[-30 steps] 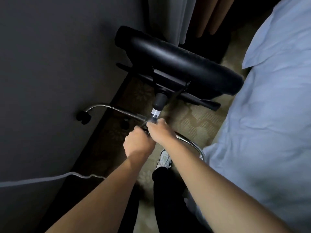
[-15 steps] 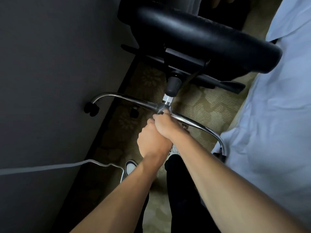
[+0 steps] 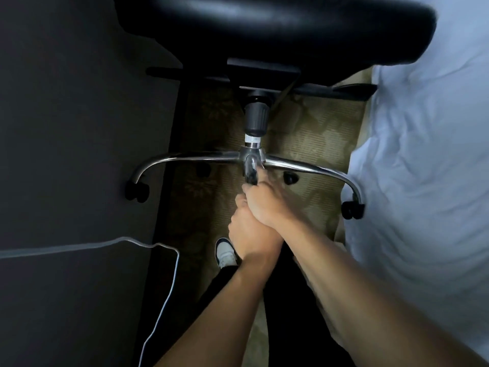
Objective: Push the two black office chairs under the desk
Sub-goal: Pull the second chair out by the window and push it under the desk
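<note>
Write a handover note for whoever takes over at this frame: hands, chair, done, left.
Left hand: closed around the near chrome leg of the chair base, below the right hand.
Right hand: closed on the same leg, nearer the hub.
Black office chair: appears tipped, seat underside facing the camera, lying between the dark panel on the left and the bed on the right. One caster sits against the panel, another by the bed.
Done: nothing visibly finished.
Left: right this chair and push it under the desk; the second chair and the desk opening are not in view.
</note>
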Motion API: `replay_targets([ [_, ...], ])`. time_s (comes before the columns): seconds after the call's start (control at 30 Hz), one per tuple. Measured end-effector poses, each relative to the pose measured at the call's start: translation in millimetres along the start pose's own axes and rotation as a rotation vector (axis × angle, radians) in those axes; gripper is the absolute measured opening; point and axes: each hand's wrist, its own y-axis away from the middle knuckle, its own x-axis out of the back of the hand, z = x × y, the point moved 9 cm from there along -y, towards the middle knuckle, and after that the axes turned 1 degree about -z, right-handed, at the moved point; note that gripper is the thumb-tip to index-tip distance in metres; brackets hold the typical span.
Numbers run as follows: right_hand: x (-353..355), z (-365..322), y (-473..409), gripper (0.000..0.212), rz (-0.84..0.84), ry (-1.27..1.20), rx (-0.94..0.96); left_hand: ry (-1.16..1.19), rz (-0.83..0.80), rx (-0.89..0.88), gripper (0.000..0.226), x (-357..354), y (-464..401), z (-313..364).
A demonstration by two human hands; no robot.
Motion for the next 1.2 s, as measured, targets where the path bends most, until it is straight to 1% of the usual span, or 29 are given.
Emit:
replay_targets([
  [0.1, -12.8, 11.4, 14.2, 0.057, 0.029, -0.032, -0.021, 0.016, -0.008, -0.031, 0.021, -4.3, 9.1, -17.0],
  [0.2, -26.1, 20.4, 22.7, 0.056, 0.001, -0.09, -0.028, 0.016, -0.003, -0.042, 0.026, -10.5, 17.6, -31.4],
  [0.27, -35.1, 24.3, 30.7, 0.055, 0.001, -0.082, -0.021, -0.011, 0.003, -0.06, 0.027, -14.7, 23.6, -41.0],
  [0.43, -50.4, 37.8, 50.8, 0.056, 0.01, -0.048, -0.014, -0.071, -0.051, -0.092, 0.039, -25.0, 39.1, -60.2],
  [0.57, -66.1, 44.0, 68.1, 0.051, -0.003, -0.064, 0.013, -0.007, -0.05, -0.018, 0.026, -28.0, 51.8, -86.3],
  [0.7, -85.6, 45.4, 81.2, 0.04, -0.071, -0.005, 0.142, 0.021, -0.001, -0.039, 0.026, -32.9, 65.3, -106.7],
  [0.77, -94.6, 48.4, 86.1, 0.029, -0.152, 0.059, 0.211, 0.061, 0.043, -0.026, 0.026, -36.1, 69.8, -118.9],
  [0.8, -98.6, 56.3, 87.4, 0.028, -0.198, 0.084, 0.194, 0.087, 0.064, -0.03, 0.025, -37.7, 73.3, -123.8],
  [0.83, -99.7, 65.4, 86.7, 0.033, -0.232, 0.108, 0.159, 0.11, 0.091, -0.039, 0.025, -38.7, 76.5, -127.1],
  [0.87, -98.1, 72.5, 85.6, 0.044, -0.24, 0.14, 0.119, 0.119, 0.123, -0.044, 0.026, -38.6, 79.7, -130.4],
  [0.9, -91.7, 75.5, 88.3, 0.054, -0.208, 0.207, 0.115, 0.116, 0.159, -0.039, 0.026, -38.7, 83.3, -135.4],
  [0.93, -77.5, 69.7, 94.3, 0.058, -0.108, 0.291, 0.178, 0.107, 0.196, -0.036, 0.026, -38.8, 85.4, -140.7],
  [0.97, -56.9, 55.2, 105.3, 0.057, 0.045, 0.366, 0.311, 0.103, 0.232, -0.035, 0.028, -40.4, 87.9, -145.6],
  [1.0, -35.3, 36.1, 119.9, 0.055, 0.199, 0.418, 0.472, 0.088, 0.255, -0.023, 0.03, -43.0, 90.4, -150.9],
  [1.07, 5.2, -3.0, 151.8, 0.045, 0.436, 0.432, 0.76, 0.076, 0.212, 0.036, 0.034, -55.3, 95.2, -170.2],
  [1.13, 40.0, -36.3, 178.9, 0.034, 0.59, 0.355, 0.989, 0.086, 0.213, 0.051, 0.035, -63.6, 104.6, -190.9],
  [1.2, 60.9, -64.5, 202.0, 0.028, 0.776, 0.355, 1.166, 0.087, 0.218, 0.038, 0.035, -73.4, 110.0, -210.6],
])
